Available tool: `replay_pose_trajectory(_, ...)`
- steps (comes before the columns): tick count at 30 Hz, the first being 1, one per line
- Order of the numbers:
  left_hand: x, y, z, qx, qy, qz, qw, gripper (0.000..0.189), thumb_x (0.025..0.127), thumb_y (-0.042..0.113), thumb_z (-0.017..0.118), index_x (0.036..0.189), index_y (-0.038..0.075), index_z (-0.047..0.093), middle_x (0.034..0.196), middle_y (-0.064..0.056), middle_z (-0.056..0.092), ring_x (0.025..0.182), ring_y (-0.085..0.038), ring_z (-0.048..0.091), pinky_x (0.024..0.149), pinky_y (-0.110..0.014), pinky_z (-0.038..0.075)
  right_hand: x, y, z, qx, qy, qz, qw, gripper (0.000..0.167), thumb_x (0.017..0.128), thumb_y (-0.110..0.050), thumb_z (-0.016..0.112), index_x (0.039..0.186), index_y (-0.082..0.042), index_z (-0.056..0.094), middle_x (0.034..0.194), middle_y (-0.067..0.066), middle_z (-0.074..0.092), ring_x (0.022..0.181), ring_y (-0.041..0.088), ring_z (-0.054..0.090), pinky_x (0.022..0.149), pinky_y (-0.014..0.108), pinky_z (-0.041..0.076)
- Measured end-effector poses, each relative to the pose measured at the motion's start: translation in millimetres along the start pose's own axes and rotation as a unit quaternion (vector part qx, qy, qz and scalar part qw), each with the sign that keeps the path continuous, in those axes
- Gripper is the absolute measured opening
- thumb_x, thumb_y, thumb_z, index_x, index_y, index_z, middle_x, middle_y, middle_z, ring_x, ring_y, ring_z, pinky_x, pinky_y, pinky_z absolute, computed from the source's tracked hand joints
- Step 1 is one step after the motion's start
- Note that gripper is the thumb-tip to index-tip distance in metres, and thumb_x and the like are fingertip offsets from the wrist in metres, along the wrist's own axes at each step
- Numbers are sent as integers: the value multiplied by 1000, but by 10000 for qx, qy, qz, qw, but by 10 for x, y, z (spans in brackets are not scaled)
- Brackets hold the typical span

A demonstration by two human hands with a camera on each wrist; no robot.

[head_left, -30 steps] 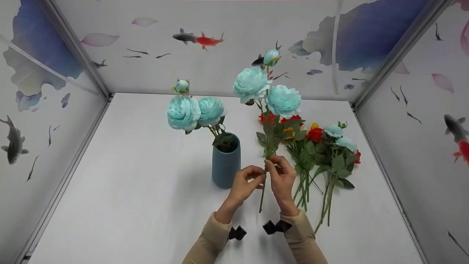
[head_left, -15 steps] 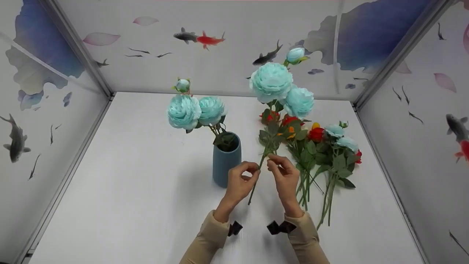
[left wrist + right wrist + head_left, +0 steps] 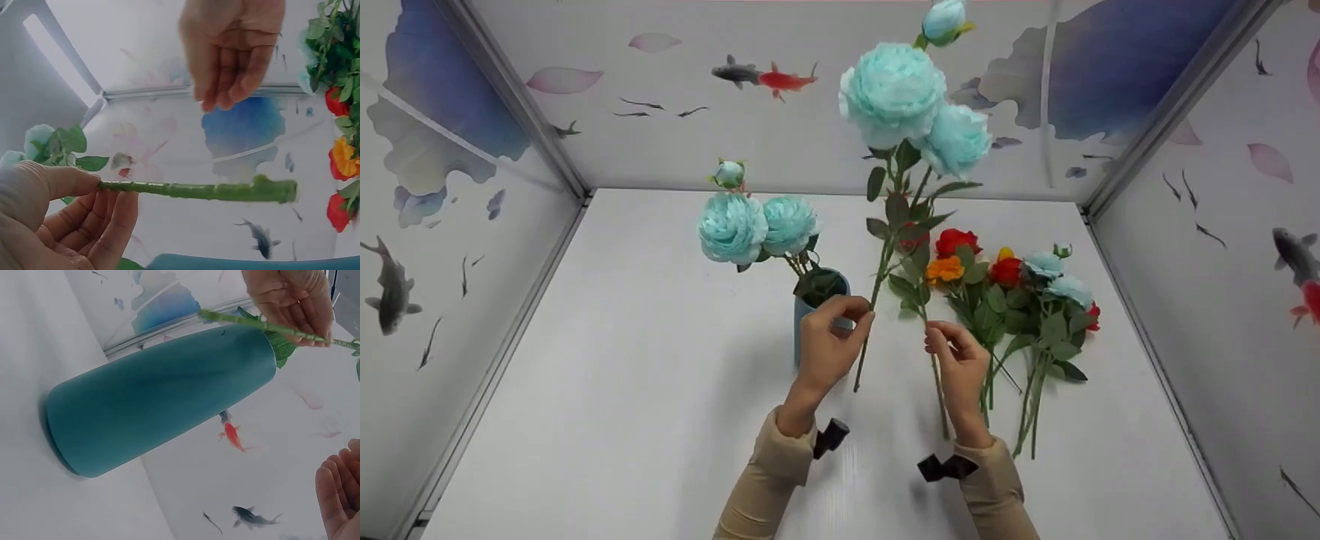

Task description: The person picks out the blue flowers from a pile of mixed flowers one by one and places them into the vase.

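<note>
My left hand (image 3: 831, 341) pinches the green stem of a turquoise artificial peony spray (image 3: 894, 94) between thumb and fingertips. Two full blooms and a bud top that spray, raised upright and leaning slightly right; its stem's lower end (image 3: 242, 192) sticks out past the fingers in the left wrist view. Just behind the left hand stands a blue vase (image 3: 163, 402), partly covered by it in the head view, with another turquoise peony spray (image 3: 733, 227) in its mouth. My right hand (image 3: 962, 367) hangs with loosely bent fingers, holding nothing, in front of a stem lying on the table.
Right of the hands lies a spread of artificial flowers: red roses (image 3: 958, 241), an orange flower (image 3: 944, 270) and a smaller turquoise spray (image 3: 1066, 291), stems pointing toward me. The white table (image 3: 622, 360) is walled by printed panels (image 3: 660, 142) at the back and sides.
The left hand has lifted the peony spray up and moved left toward the vase. My right hand, earlier at the stem, has come away from it and shifted slightly right.
</note>
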State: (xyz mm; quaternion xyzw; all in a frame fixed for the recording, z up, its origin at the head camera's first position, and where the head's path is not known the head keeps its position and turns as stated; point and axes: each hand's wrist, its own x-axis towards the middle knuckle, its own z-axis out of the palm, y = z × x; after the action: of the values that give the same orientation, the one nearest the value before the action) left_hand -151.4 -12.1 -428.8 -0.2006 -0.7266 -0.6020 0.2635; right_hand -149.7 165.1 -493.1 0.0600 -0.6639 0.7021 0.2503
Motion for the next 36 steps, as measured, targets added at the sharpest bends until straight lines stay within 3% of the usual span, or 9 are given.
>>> replay_pose_trajectory(3, 131, -42, -40, -25, 123, 0, 9999, 7, 79, -8, 67, 86, -6, 67, 77, -14, 65, 67, -22, 62, 51, -29, 52, -3, 82, -19, 88, 24, 110, 9999, 12, 87, 9, 58, 95, 17, 62, 79, 15, 64, 68, 15, 62, 63, 21, 52)
replay_pose_trajectory(8, 420, 31, -137, -126, 341, 230, 9991, 7, 81, -3, 67, 88, -3, 68, 79, -11, 66, 68, -18, 62, 56, -30, 53, -10, 248, -56, 151, 65, 173, 9997, 14, 87, 4, 61, 95, 15, 64, 80, 12, 64, 69, 13, 62, 63, 22, 52)
replay_pose_trajectory(12, 619, 100, -187, -153, 428, 447, 9980, 8, 83, -1, 66, 90, -4, 67, 81, -12, 66, 72, -19, 63, 55, -29, 54, -13, 275, -65, 133, 89, 71, 9998, 15, 87, 2, 62, 95, 15, 64, 79, 13, 64, 68, 13, 62, 62, 21, 52)
replay_pose_trajectory(16, 737, 111, -214, -129, 569, 580, 9966, 9, 82, -1, 65, 90, -5, 66, 80, -12, 64, 70, -18, 62, 52, -29, 53, -18, 262, -72, 101, 103, 131, 9998, 13, 87, 4, 61, 94, 15, 64, 79, 12, 65, 67, 12, 62, 62, 21, 52)
replay_pose_trajectory(25, 788, 1, -236, -9, 877, 860, 9924, 8, 82, -4, 64, 90, -7, 65, 79, -14, 63, 68, -19, 58, 52, -29, 52, -24, 306, -109, 56, 113, 40, 9999, 12, 87, 6, 61, 93, 15, 65, 77, 20, 64, 65, 20, 62, 60, 21, 52)
replay_pose_trajectory(36, 637, -139, -203, 276, 948, 837, 9916, 6, 82, -5, 64, 87, -6, 65, 77, -12, 63, 67, -18, 60, 51, -25, 51, -42, 141, -97, 94, -37, 69, 9999, 12, 87, 10, 56, 94, 19, 61, 79, 20, 64, 68, 18, 63, 62, 22, 52)
